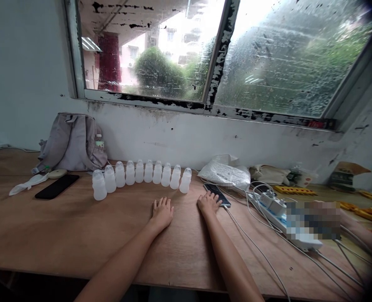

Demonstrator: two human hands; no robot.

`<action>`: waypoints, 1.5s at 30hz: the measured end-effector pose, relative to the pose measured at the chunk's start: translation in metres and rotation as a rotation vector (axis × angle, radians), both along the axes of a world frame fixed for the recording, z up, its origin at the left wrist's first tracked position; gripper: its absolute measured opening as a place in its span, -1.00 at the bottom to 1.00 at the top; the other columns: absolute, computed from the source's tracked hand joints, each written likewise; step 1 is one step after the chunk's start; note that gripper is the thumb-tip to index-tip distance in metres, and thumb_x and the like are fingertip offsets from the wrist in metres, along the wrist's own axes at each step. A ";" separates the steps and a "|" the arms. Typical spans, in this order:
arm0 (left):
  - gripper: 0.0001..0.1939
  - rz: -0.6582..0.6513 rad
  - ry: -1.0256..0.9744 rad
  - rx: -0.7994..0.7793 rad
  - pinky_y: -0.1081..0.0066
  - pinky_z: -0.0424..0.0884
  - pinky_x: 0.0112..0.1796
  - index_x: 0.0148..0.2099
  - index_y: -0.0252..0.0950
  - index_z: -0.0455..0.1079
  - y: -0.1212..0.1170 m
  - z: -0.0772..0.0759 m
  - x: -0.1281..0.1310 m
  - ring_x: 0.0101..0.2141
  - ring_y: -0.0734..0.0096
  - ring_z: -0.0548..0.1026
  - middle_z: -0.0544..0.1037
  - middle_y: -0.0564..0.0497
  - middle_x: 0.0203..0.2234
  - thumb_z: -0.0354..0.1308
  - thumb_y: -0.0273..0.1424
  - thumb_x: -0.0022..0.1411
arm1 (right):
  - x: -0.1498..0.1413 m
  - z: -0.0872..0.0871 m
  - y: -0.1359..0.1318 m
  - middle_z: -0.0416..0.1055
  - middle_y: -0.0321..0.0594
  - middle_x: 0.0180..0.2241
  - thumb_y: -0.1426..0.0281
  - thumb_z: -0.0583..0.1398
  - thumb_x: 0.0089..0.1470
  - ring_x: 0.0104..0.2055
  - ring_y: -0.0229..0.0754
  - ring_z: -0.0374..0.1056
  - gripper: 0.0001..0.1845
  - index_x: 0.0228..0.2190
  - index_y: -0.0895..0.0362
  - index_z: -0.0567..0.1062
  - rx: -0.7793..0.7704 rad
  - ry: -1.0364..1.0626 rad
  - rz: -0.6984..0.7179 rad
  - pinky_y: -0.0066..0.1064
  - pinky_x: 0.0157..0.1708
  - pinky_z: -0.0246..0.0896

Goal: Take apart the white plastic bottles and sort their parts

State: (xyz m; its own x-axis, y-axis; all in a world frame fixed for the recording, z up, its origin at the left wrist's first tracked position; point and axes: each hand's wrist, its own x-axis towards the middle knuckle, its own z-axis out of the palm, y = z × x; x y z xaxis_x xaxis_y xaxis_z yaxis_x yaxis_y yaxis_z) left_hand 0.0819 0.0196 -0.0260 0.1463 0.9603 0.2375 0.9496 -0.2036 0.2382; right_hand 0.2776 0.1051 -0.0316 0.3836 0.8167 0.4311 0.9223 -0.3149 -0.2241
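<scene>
My left hand (162, 214) lies palm down on the wooden table (116, 235), fingers stretched out and holding nothing. To its right my right hand (209, 203) also rests flat and open, its fingers at the edge of a dark phone (216, 193) with a white cable plugged in. Beyond my hands, several translucent white bottles with clear caps stand upright in a curved row. The leftmost bottle (99, 185) is nearest the black phone; the rightmost bottle (185, 181) stands between and beyond my two hands.
A grey backpack (74, 142) leans by the wall, with a black phone (57, 187) in front. On the right lie a plastic-wrapped package (226, 171), a power strip (302, 239) with trailing cables, and yellow parts (296, 191). Another person's hand (326, 214), partly blurred, is over the strip.
</scene>
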 end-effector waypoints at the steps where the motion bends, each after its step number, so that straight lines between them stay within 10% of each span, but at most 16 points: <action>1: -0.55 0.000 -0.001 0.001 0.12 -0.07 0.06 0.10 -0.34 0.11 0.000 0.000 0.000 0.09 0.22 0.09 0.20 -0.14 0.08 -0.28 -0.30 0.22 | 0.000 0.000 -0.001 0.17 0.20 -0.04 0.38 -0.07 0.02 0.07 0.18 -0.04 -0.54 -0.05 0.36 0.23 0.009 -0.005 0.002 0.04 -0.04 -0.27; 20: -0.61 0.017 -0.195 0.123 0.32 0.15 -0.03 0.02 -0.27 0.21 0.010 0.005 -0.011 -0.04 0.31 0.28 0.31 -0.07 -0.01 -0.08 -0.32 0.12 | -0.009 0.013 -0.018 0.41 -0.13 -0.46 0.37 -0.01 0.02 -0.42 -0.16 0.33 -0.81 -0.42 0.15 0.38 0.041 0.011 0.354 -0.43 -0.45 0.03; 28: -0.72 0.351 -0.505 0.651 0.33 0.19 -0.06 -0.20 -0.26 0.29 0.026 0.035 -0.081 -0.11 0.35 0.30 0.38 -0.06 -0.21 -0.24 -0.48 0.18 | -0.017 0.013 -0.029 0.40 -0.22 -0.55 0.36 -0.06 0.04 -0.48 -0.23 0.32 -0.74 -0.46 0.14 0.40 0.082 0.182 0.511 -0.50 -0.46 0.07; 35: -0.51 0.993 -0.808 1.047 -0.03 0.04 -0.07 0.03 -0.35 -0.07 0.014 0.037 -0.168 0.03 0.01 0.07 0.10 -0.26 -0.03 -0.02 -0.38 0.06 | -0.038 0.013 -0.035 0.37 -0.29 -0.63 0.36 0.00 -0.03 -0.56 -0.26 0.28 -0.78 -0.54 0.11 0.40 0.073 0.241 0.692 -0.51 -0.54 0.03; 45: -0.20 1.157 -0.900 0.944 -0.03 -0.01 -0.01 0.15 -0.19 -0.22 0.026 0.021 -0.173 0.12 0.03 -0.05 -0.08 -0.23 0.13 0.06 -0.04 -0.03 | -0.037 0.015 -0.039 0.37 -0.27 -0.63 0.38 -0.02 -0.02 -0.58 -0.28 0.27 -0.77 -0.56 0.14 0.39 0.094 0.281 0.730 -0.53 -0.55 0.01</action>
